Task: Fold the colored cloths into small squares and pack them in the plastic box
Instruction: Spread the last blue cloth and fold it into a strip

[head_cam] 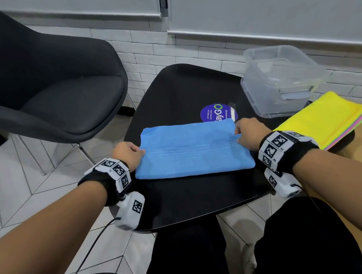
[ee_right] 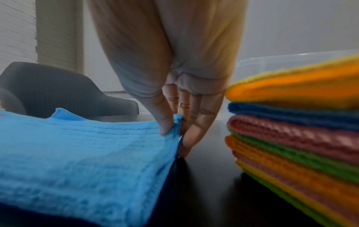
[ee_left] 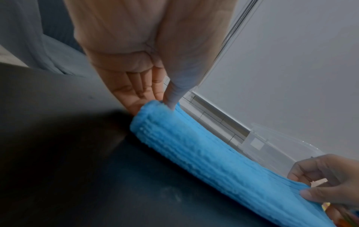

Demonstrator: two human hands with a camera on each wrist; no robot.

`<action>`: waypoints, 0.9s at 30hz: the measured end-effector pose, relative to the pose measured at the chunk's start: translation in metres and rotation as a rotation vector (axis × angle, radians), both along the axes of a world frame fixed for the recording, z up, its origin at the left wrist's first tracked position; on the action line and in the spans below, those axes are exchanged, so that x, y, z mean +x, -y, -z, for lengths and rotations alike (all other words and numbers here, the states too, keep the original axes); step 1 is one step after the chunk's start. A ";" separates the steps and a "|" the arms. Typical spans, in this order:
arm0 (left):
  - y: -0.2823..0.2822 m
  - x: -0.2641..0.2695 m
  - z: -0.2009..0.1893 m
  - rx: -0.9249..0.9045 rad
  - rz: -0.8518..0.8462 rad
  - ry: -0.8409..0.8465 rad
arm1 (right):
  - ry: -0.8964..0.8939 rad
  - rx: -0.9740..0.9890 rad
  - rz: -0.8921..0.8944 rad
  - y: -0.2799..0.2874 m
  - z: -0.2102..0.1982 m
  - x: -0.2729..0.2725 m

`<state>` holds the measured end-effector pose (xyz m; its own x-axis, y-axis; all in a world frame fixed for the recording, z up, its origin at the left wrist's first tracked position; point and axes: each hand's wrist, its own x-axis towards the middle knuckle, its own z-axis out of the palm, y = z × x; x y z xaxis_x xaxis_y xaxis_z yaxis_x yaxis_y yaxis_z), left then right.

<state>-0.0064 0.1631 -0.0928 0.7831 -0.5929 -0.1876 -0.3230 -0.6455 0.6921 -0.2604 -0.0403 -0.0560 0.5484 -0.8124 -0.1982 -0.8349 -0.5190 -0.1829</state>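
Observation:
A blue cloth (head_cam: 191,150) lies partly folded on the black table (head_cam: 192,193), its near half doubled over the far half. My left hand (head_cam: 130,152) pinches the cloth's left edge (ee_left: 155,107) between thumb and fingers. At the opposite side my right hand (head_cam: 245,133) pinches the right edge (ee_right: 174,124). A stack of colored cloths (head_cam: 328,119), yellow on top, sits right of my right hand. The clear plastic box (head_cam: 281,77) stands at the table's far right and looks empty of cloths.
A black chair (head_cam: 42,84) stands left of the table. A round purple sticker (head_cam: 217,113) shows on the tabletop beyond the blue cloth. A white brick wall (head_cam: 166,51) runs behind the table. My legs (head_cam: 254,251) sit under the near edge.

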 end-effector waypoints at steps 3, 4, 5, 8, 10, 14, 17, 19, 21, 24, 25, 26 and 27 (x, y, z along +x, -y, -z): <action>0.003 0.001 0.000 0.051 0.009 0.024 | -0.040 -0.027 -0.018 -0.001 0.000 0.003; 0.004 0.000 0.000 0.069 0.014 0.045 | -0.061 -0.037 -0.029 -0.003 0.000 0.003; 0.004 -0.001 -0.001 0.088 0.022 0.076 | -0.088 -0.048 -0.042 -0.004 0.001 0.003; 0.002 -0.009 -0.006 0.158 0.082 0.210 | -0.174 -0.094 -0.076 -0.014 0.001 0.003; -0.001 -0.017 -0.011 0.210 0.146 0.327 | -0.204 -0.159 -0.100 -0.024 0.002 0.004; 0.003 -0.051 -0.016 0.282 0.336 0.618 | -0.217 -0.317 -0.199 -0.057 0.007 0.016; 0.009 -0.086 -0.011 0.378 0.489 0.642 | -0.193 -0.192 -0.278 -0.091 0.022 0.030; 0.011 -0.103 -0.004 0.458 0.544 0.574 | -0.159 -0.087 -0.289 -0.109 0.034 0.035; 0.009 -0.110 0.004 0.506 0.563 0.482 | -0.150 -0.004 -0.285 -0.117 0.043 0.033; 0.000 -0.101 0.009 0.552 0.548 0.327 | -0.175 0.067 -0.270 -0.108 0.050 0.017; -0.004 -0.095 0.010 0.558 0.546 0.308 | -0.176 0.083 -0.253 -0.101 0.051 0.009; -0.009 -0.088 0.011 0.562 0.548 0.303 | -0.175 0.096 -0.230 -0.094 0.051 0.001; -0.014 -0.081 0.011 0.567 0.550 0.303 | -0.173 0.103 -0.203 -0.087 0.052 -0.008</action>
